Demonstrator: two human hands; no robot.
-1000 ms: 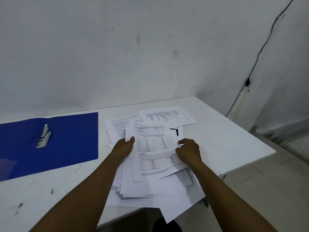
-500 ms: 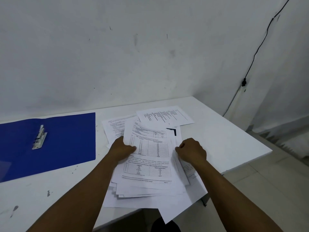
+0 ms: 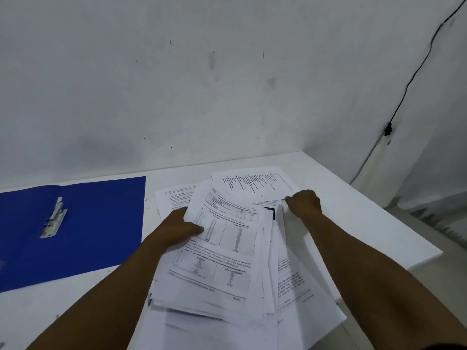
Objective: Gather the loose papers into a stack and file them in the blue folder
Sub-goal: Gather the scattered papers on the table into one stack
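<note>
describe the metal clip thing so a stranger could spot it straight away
Start at the open blue folder lying flat on the left of the white table. The metal clip sits on its inner face, the only silver, shiny piece there, well apart from the papers.

Open folder [image 3: 96,223] flat on table [image 3: 353,223] at left (metal clip [image 3: 53,219] inside), paper pile [image 3: 222,261] right of it, overhanging near edge

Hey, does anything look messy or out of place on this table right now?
Yes. The papers are fanned crookedly, and the lowest sheets overhang the table's near edge. The blue folder lies open and empty.
</note>
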